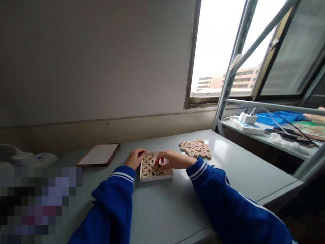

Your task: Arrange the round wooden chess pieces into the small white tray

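Observation:
My left hand (134, 159) lies at the left corner of a shallow white box (156, 179), its curled fingers against the rim. The box holds rows of round wooden xiangqi pieces (148, 166) with black characters. My right hand (172, 160) reaches in from the right, its fingertips down on the pieces at the box's right side. Whether it grips one is hidden. Beyond that hand, a loose heap of wooden pieces with red characters (194, 148) lies on the grey table (175, 203). Blue sleeves with white stripes cover both my forearms.
A flat white board with a brown frame (98, 155) lies left of the box. A white device (34, 159) stands at the far left. To the right, a metal shelf (269, 139) carries a power strip (247, 126) and a blue tray (279, 117), below an open window.

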A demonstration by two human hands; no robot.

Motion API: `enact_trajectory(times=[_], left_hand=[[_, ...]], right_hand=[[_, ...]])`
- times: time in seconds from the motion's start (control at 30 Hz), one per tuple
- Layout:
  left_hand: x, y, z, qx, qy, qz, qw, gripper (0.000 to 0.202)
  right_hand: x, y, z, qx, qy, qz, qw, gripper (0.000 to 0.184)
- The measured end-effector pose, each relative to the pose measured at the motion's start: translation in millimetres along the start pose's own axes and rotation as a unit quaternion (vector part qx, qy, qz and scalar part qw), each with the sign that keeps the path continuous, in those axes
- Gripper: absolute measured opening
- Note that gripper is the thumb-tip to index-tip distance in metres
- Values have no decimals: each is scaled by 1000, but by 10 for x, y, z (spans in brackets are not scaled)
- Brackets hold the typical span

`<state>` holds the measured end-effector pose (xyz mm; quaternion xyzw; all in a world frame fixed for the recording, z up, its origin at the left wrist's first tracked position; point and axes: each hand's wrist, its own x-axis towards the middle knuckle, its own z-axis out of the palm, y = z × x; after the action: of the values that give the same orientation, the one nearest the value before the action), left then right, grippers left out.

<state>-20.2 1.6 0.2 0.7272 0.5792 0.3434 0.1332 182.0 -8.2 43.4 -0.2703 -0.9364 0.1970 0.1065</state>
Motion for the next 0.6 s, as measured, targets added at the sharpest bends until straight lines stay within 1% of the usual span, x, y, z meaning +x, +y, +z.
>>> enact_trajectory(times=[0.13, 0.2, 0.27, 0.33, 0.43, 0.5, 0.57, 0.6], left_hand=[[-4, 12, -7, -4, 2, -7, 1000, 22], [-6, 23, -12, -6, -1, -13, 1000, 22], [-8, 32, -15, -7, -1, -16, 1000, 21], [-8, 34, -15, -6, 2, -16, 1000, 21], [-6, 27, -11, -4, 4, -15, 1000, 21], [-3, 19, -8, -5, 2, -12, 1000, 21], [0, 12, -6, -6, 2, -10, 1000, 21], [1, 10, -6, -6, 3, -7, 1000, 21]], right_hand=[[-16, 60, 5, 35, -16, -20, 999, 20], [-10, 71, 18, 36, -15, -16, 999, 23], [0, 67, 15, 14, 5, -2, 1000, 26], [-14, 62, -40, -8, 32, -1, 999, 24], [-132, 119, -236, -7, 90, -1, 996, 23], [-269, 230, -378, 0, 124, 29, 992, 26], [-413, 389, -464, -29, 129, 89, 987, 25], [-475, 471, -481, -62, 130, 126, 982, 24]])
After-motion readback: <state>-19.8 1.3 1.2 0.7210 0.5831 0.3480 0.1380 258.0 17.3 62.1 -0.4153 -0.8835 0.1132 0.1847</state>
